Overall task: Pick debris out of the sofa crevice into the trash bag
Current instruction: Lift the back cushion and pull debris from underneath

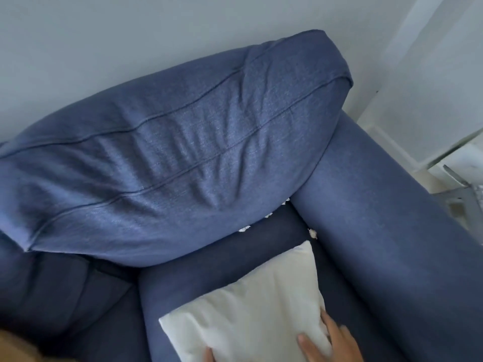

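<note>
Small white bits of debris (pixel 312 233) sit in the crevice between the blue seat cushion (pixel 266 257) and the armrest (pixel 386 218). More white debris (pixel 244 229) peeks out under the blue back cushion (pixel 183 158). A white pillow (pixel 251 304) lies on the seat. My right hand (pixel 332 340) rests on its near right corner, fingers spread over the fabric. A thumb tip (pixel 209 356) presses on the pillow at the bottom edge. My left hand and the trash bag are out of view.
The sofa stands against a pale wall (pixel 130 35). Beyond the armrest at the right are a white skirting board, a strip of floor and a grey metal frame (pixel 462 194). A blurred tan shape (pixel 15 346) fills the bottom left corner.
</note>
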### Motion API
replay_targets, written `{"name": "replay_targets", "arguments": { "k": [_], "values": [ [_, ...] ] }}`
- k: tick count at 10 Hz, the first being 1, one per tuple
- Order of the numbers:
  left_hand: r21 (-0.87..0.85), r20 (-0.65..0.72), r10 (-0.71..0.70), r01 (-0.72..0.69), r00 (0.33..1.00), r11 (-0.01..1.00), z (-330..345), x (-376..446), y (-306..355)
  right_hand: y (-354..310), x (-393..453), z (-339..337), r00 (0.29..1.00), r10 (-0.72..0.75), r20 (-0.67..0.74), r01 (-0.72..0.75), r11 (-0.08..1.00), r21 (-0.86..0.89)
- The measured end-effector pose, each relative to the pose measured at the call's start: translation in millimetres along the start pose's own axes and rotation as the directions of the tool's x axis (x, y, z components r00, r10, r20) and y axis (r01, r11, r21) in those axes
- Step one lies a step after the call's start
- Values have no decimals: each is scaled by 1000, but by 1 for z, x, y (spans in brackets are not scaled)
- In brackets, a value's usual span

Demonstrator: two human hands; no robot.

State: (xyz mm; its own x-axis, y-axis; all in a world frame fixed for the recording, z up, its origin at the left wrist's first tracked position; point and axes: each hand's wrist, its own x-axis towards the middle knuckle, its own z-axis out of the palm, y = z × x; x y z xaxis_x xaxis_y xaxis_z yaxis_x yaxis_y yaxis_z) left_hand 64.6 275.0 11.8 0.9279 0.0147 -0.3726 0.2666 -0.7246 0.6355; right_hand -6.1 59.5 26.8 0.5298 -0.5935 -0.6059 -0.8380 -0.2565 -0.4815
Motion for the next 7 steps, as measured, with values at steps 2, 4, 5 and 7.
{"name": "replay_targets", "arguments": {
  "k": [2, 4, 5, 7],
  "values": [
    [293, -225, -46, 113, 973, 949, -28, 51, 58, -38, 54, -11, 999, -41, 3, 41, 997, -69],
    [-68, 130, -65, 75, 989, 995, 30, 144, 126, -116, 151, 12, 946, -245, -211, 257, 966, 31],
    [-21, 131, -97, 100, 987, 995, 84, 173, 135, -138, 189, 24, 951, -225, -212, 203, 972, -120],
    [37, -37, -435, 436, 900, 899, 129, 208, 136, -151, 238, 48, 977, -71, -202, 28, 977, -211]
  ]
}}
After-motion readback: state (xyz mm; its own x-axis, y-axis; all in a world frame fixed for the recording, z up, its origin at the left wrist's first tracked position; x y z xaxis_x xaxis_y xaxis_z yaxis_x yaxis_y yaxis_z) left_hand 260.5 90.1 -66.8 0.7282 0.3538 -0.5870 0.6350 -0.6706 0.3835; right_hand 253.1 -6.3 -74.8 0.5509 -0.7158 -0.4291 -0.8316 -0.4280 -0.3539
